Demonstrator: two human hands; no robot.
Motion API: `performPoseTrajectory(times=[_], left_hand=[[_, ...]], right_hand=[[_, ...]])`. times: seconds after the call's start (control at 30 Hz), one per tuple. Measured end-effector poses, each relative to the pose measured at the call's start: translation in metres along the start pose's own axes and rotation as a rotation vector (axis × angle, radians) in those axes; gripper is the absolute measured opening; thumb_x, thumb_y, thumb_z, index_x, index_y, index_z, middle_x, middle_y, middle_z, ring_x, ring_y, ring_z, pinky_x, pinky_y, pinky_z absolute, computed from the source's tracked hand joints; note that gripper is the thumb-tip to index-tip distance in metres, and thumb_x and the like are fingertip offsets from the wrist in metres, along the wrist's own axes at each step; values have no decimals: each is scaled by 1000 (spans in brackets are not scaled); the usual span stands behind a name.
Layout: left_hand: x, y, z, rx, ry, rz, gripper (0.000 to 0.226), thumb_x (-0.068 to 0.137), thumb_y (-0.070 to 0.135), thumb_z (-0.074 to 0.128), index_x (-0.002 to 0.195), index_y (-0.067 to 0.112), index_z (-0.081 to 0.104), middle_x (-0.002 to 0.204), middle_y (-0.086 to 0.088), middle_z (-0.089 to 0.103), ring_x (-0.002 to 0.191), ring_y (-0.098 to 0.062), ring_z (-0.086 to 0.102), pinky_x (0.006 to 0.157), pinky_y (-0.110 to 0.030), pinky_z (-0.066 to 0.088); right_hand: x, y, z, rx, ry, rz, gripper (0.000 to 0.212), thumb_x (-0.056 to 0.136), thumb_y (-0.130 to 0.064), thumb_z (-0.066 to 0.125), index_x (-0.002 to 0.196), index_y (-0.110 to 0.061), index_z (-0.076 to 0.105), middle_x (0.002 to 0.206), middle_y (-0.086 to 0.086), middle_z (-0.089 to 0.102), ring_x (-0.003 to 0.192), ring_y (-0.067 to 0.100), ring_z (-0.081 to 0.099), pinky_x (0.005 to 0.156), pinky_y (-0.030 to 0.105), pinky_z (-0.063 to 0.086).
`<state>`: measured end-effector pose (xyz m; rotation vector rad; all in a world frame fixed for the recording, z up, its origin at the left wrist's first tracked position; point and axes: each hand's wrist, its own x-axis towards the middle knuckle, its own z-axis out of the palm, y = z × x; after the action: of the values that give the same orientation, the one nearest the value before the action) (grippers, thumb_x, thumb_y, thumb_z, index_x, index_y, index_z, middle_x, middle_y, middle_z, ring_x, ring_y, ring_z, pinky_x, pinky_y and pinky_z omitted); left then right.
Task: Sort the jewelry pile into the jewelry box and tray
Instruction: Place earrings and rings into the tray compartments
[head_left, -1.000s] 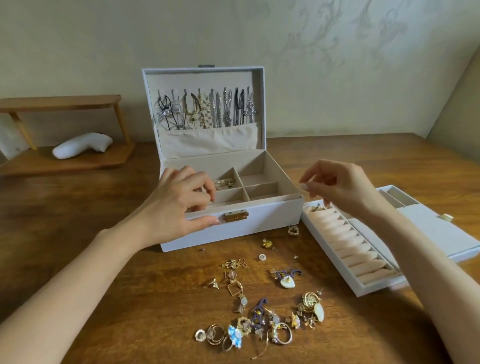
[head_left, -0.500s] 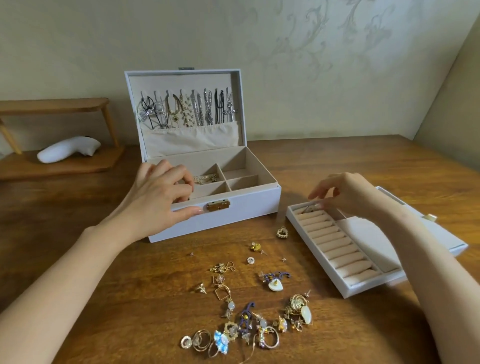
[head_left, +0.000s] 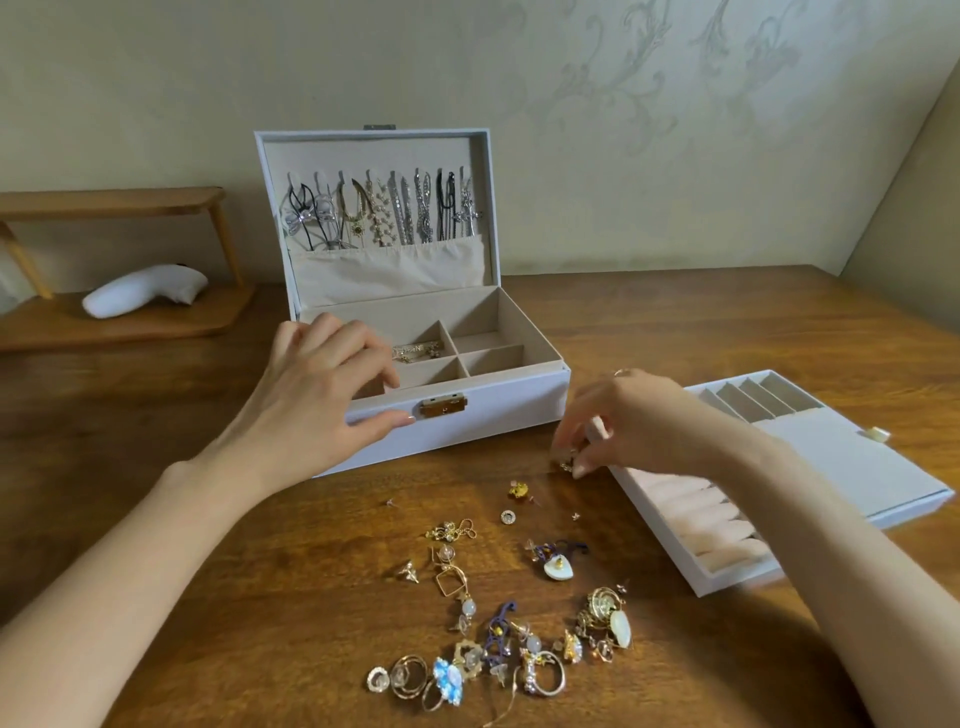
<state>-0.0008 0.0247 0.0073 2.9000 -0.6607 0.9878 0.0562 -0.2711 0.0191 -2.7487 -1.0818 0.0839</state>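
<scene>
A white jewelry box stands open, with necklaces hanging in its lid and a gold piece in one compartment. My left hand rests on the box's front rim, thumb on the front wall, fingers curled over the edge. A white tray with ring rolls lies to the right. My right hand reaches down between box and tray and pinches a small gold earring on the table. The jewelry pile of rings and earrings lies scattered in front.
The wooden table carries everything. A wooden shelf at the back left holds a white hand-shaped stand. A patterned wall runs behind. Small loose studs lie between the pile and the box.
My right hand has moved from above the tray's ring rolls down and left to the table, closing its fingers on a small gold earring. My left hand stays on the box.
</scene>
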Motion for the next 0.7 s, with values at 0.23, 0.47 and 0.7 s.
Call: performPoseTrajectory(times=[0.23, 0.47, 0.7], left_hand=[[5, 75, 9, -381, -62, 143, 19, 84, 37, 57, 92, 19, 61, 83, 10, 57, 79, -1, 47, 74, -14, 41], [33, 93, 8, -610, -394, -73, 12, 84, 32, 68, 91, 27, 59, 85, 17, 58, 78, -1, 56, 68, -15, 44], [20, 150, -14, -688, -666, 432, 52, 82, 44, 68, 130, 32, 51, 136, 9, 43, 129, -7, 34, 112, -30, 22]], right_hand=[[6, -4, 6, -25, -51, 96, 16, 77, -30, 77, 89, -32, 67, 89, -15, 61, 86, 7, 56, 63, 19, 41], [5, 0, 5, 117, -18, 45, 19, 78, -25, 75, 79, -27, 56, 82, -9, 59, 75, 9, 53, 63, 25, 45], [-1, 26, -1, 483, 195, 51, 19, 73, -9, 77, 74, -19, 60, 72, -6, 63, 57, 1, 47, 55, 14, 39]])
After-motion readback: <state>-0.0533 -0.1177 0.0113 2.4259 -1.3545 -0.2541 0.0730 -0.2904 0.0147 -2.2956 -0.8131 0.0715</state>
